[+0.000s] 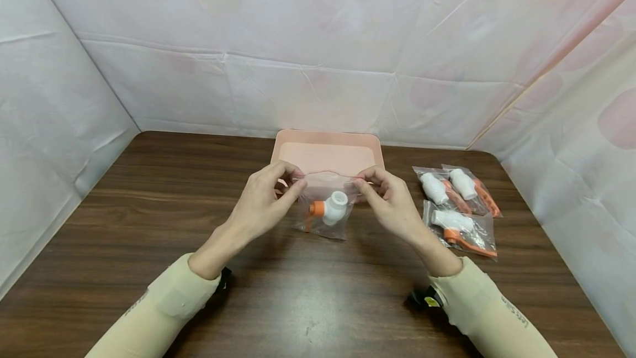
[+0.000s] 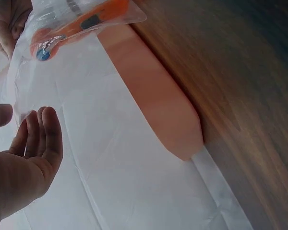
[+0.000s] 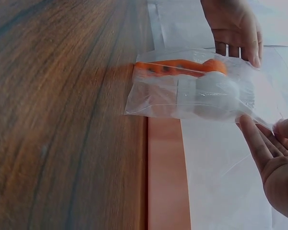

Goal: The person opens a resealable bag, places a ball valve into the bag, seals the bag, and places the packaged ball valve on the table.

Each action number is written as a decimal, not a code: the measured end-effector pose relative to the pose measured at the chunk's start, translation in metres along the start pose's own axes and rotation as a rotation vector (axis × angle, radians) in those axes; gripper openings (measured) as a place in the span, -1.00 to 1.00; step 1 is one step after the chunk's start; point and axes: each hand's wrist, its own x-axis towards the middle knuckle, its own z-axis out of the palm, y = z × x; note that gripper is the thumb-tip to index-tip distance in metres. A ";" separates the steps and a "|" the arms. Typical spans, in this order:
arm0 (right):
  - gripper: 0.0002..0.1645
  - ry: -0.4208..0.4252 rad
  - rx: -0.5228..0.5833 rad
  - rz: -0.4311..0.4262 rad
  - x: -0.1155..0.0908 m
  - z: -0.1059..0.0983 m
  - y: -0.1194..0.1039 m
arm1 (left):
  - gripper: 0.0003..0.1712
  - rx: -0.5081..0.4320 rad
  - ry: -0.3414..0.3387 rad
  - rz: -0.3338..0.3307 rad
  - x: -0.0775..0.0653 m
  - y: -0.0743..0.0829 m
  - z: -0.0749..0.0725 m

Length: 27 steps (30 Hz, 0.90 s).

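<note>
A clear zip bag [image 1: 325, 181] hangs between both hands above the table, its red-lined top edge stretched level. Inside it lies a white plastic ball valve [image 1: 335, 207] with an orange handle [image 3: 182, 67]. My left hand [image 1: 265, 195] pinches the bag's top left corner between thumb and forefinger. At the top right corner, my right hand [image 1: 390, 198] pinches the same edge. In the right wrist view, the right fingers [image 3: 257, 143] touch the bag near its mouth. Whether the seal is closed cannot be told.
Behind the bag stands a pink tray [image 1: 328, 138] against the white cloth backdrop [image 1: 308, 93]. Several bagged valves lie at the right of the wooden table [image 1: 199, 181]: one in front [image 1: 462, 228], others behind it [image 1: 442, 189].
</note>
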 end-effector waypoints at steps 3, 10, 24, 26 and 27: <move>-0.86 -0.004 -0.036 0.000 0.000 0.002 -0.009 | -0.97 0.007 -0.002 0.021 0.001 0.001 0.001; -0.85 0.000 -0.010 0.028 -0.001 -0.003 0.008 | -0.94 -0.024 0.019 0.014 0.000 0.002 0.000; -0.85 -0.004 -0.113 0.068 -0.002 0.002 -0.006 | -0.95 -0.073 0.037 0.007 0.000 0.003 0.003; -0.86 -0.011 -0.135 0.072 -0.002 0.004 -0.012 | -0.95 -0.087 0.034 0.003 0.000 0.003 0.003; -0.86 -0.012 -0.144 0.074 -0.002 0.004 -0.013 | -0.95 -0.093 0.032 -0.001 0.000 0.003 0.003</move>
